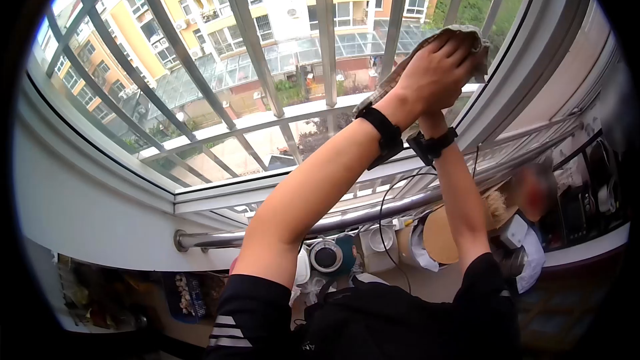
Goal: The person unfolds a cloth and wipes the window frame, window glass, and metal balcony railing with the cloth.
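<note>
Head view: the cloth (392, 83) lies at your one o'clock, by the window frame (520, 87). Your left hand (435, 70) covers it, fingers close together and curled onto the fabric, apparently to keep it bunched under the palm. Your right hand (449, 99) sits just below, at the left wrist's six o'clock, perhaps for support; its fingers are largely hidden, so you cannot tell their state. Metal bars (325, 33) stand outside from ten to one o'clock; a handrail (333, 225) crosses beneath your forearms.
</note>
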`<action>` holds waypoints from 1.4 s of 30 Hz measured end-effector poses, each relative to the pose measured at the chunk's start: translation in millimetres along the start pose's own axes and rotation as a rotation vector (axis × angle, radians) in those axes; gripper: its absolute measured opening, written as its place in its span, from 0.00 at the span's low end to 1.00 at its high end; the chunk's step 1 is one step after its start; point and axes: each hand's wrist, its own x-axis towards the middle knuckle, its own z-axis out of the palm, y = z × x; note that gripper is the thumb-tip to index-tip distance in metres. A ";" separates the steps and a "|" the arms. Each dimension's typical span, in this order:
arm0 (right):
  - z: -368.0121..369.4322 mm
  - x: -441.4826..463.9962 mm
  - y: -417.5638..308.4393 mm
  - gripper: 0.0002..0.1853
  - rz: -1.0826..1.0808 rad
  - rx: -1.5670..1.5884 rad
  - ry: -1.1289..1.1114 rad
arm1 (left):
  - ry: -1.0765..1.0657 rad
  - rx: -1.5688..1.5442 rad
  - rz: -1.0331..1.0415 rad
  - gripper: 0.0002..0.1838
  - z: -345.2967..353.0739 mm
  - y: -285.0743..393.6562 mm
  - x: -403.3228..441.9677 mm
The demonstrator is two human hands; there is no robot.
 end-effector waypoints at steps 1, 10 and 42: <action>7.2 -4.7 -21.0 0.42 -0.010 0.007 -0.003 | -0.039 0.039 -0.003 0.26 -19.4 -6.4 -9.7; 72.0 -37.3 -225.1 0.43 -0.091 0.152 -0.072 | -0.307 0.203 -0.176 0.39 -226.4 -77.3 -102.1; 180.9 -95.2 -472.9 0.28 -0.354 1.285 -0.811 | 0.427 -0.048 -1.052 0.38 -395.2 -134.0 -313.2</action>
